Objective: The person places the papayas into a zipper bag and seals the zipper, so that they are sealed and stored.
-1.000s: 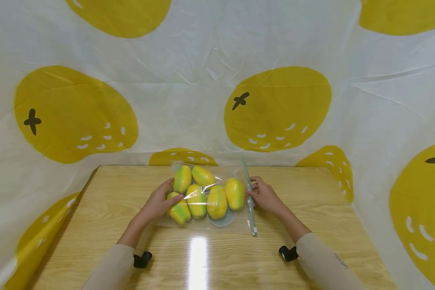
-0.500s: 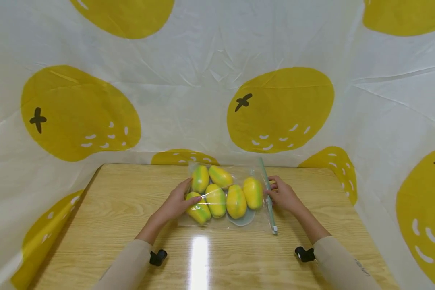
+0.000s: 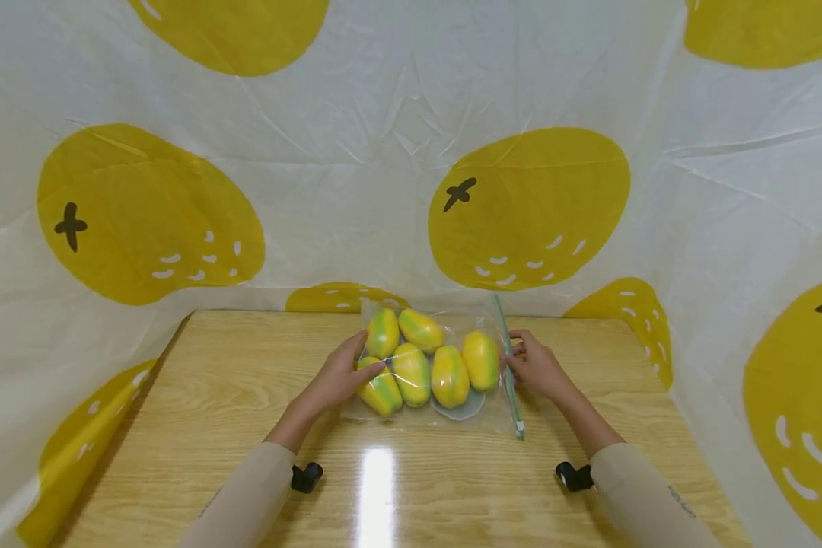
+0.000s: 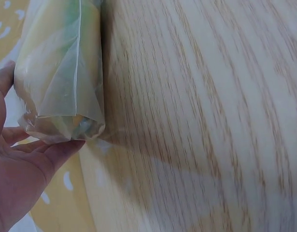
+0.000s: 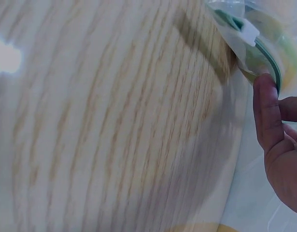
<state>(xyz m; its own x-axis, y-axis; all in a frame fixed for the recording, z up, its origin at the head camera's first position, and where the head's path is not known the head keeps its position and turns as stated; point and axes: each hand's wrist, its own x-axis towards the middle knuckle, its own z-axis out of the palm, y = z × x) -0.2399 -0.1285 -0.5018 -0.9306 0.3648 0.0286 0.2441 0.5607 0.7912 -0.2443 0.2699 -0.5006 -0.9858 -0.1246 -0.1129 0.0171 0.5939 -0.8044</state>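
A clear zip bag (image 3: 489, 417) holds several yellow-and-green papayas (image 3: 411, 374), seen through the film in the head view. My left hand (image 3: 339, 374) grips its left end, thumb over the top, the other fingers partly hidden behind. At the opposite end, my right hand (image 3: 536, 367) pinches the bag by its green zip strip (image 3: 508, 365). A white slider (image 3: 520, 428) sits at the near end of that strip. Up close in the left wrist view, folded film (image 4: 61, 99) rests against my fingers. The right wrist view shows the slider (image 5: 248, 33) beyond my fingertips (image 5: 267, 82).
A pale round patch (image 3: 462, 407) shows by the lower papayas. Beneath lies a wood-grain table (image 3: 246, 396) with a bright light reflection near its front. A white cloth (image 3: 356, 205) printed with big yellow fruits hangs around the back and sides.
Both hands have moved the bag to the right across the table, then slightly farther from me. The hold of each hand looks the same throughout.
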